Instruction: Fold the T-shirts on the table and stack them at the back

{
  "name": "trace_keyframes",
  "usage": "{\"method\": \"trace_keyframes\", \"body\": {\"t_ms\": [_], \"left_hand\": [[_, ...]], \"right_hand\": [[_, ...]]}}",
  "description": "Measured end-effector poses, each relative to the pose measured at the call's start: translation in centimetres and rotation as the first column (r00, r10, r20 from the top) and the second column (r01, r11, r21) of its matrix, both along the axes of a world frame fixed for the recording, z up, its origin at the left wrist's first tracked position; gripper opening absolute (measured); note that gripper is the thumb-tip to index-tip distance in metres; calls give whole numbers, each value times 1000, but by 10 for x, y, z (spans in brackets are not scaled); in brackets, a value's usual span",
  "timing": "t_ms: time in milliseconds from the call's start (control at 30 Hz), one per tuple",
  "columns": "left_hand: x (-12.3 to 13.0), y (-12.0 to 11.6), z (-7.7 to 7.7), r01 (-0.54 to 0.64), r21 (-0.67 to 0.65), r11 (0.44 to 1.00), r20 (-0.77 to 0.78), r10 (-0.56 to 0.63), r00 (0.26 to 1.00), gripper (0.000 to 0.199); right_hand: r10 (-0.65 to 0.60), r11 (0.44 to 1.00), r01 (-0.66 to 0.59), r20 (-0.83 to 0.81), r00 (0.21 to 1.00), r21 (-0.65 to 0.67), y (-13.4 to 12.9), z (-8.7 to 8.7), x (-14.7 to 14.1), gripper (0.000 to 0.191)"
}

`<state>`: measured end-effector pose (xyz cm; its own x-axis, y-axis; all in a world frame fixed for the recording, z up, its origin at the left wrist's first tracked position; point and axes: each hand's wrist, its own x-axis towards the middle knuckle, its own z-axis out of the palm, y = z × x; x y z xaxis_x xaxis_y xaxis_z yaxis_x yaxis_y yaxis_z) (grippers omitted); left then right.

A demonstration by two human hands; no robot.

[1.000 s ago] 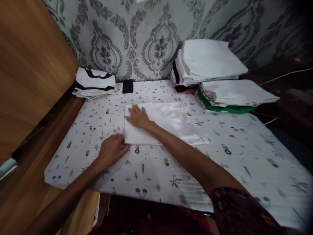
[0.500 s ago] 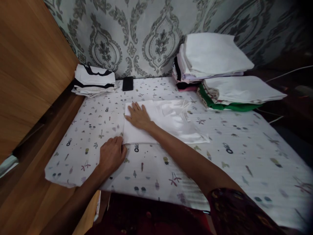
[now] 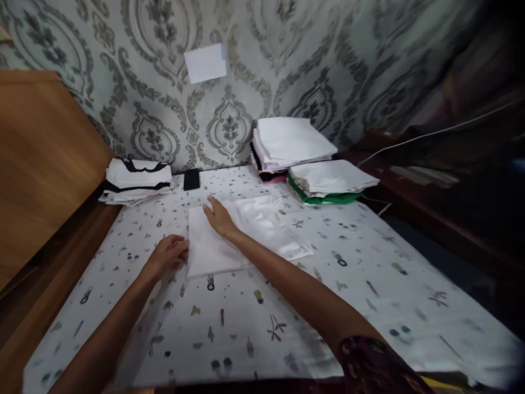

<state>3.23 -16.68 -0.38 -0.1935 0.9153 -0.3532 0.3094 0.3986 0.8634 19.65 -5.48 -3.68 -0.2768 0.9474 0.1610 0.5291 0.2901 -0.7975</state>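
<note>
Your left hand is nearest, fingers half curled at the left end of the white garment; I cannot tell whether they pinch it. The garment lies around the middle of the table, well back from its near edge: plain white, flat and smooth at the left, wrinkled at the right. Its long axis runs left to right, one corner pointing toward the table's right edge. Your right hand rests unclenched on top. Beyond the far edge, any writing on the pale sheet is too small to read.
</note>
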Motion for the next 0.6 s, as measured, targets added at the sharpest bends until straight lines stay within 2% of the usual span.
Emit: {"method": "trace_keyframes", "body": {"t_ms": [100,200,267,333,367,433,533,600], "left_hand": [[4,14,-2,77,-44,996,-59,-79,995,55],[9,22,1,125,-114,986,-42,-130,991,46],[15,25,7,97,-106,990,-1,-97,995,40],[25,31,19,23,-35,999,30,-22,999,35],[33,36,27,-9,14,1000,38,9,999,34],[58,48,44,-16,110,994,38,12,999,33],[112,67,63,115,239,964,21,-123,992,29],[152,75,63,258,296,920,16,-275,961,26]], "right_hand": [[-153,987,133,-273,950,-93,3,0,23,55],[-300,944,174,-514,804,-279,3,-10,37,48],[-356,922,170,-594,721,-347,4,-17,39,46],[-378,917,178,-634,675,-357,6,-20,40,48],[-385,915,164,-678,627,-368,8,-20,41,48],[-402,908,88,-793,458,-409,12,-17,49,49],[-448,882,-92,-882,145,-463,13,-12,75,48],[-429,882,-185,-901,61,-433,10,-14,99,52]]}}
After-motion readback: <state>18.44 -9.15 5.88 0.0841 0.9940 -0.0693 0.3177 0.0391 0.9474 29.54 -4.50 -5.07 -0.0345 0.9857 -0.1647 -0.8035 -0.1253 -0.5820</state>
